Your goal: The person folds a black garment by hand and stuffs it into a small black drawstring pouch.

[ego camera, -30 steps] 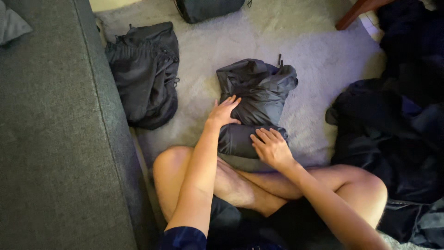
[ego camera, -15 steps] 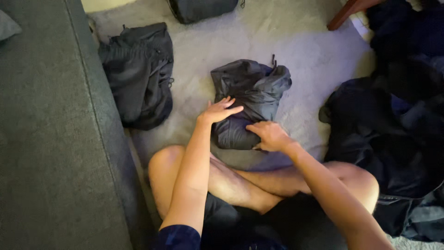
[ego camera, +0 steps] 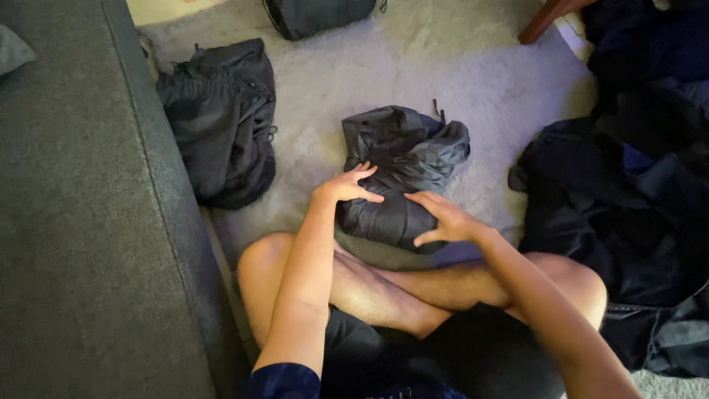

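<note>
On the pale rug [ego camera: 473, 81], just ahead of the person's crossed legs, lay the dark grey jacket [ego camera: 402, 174], bunched into a thick bundle. Half a second before, the right hand [ego camera: 443, 219] had sat on the near lower edge of the bundle and the left hand [ego camera: 346, 186] on its left side; by now both had drawn closer together over the near part, fingers spread and apart, palms lying on the cloth and clamped on nothing. The bundle looked more compact than a second before, so the pressing and folding seemed well along.

Room to move was uneven. A grey sofa [ego camera: 81, 222] walled the rug's left edge, with a second folded dark garment [ego camera: 221, 122] lying against it. A heap of dark clothes [ego camera: 628, 207] crowded the right edge. Bare rug stayed open beyond the bundle, towards the far edge, where a dark rolled bag [ego camera: 317, 15] and a wooden furniture leg [ego camera: 546, 16] stood.
</note>
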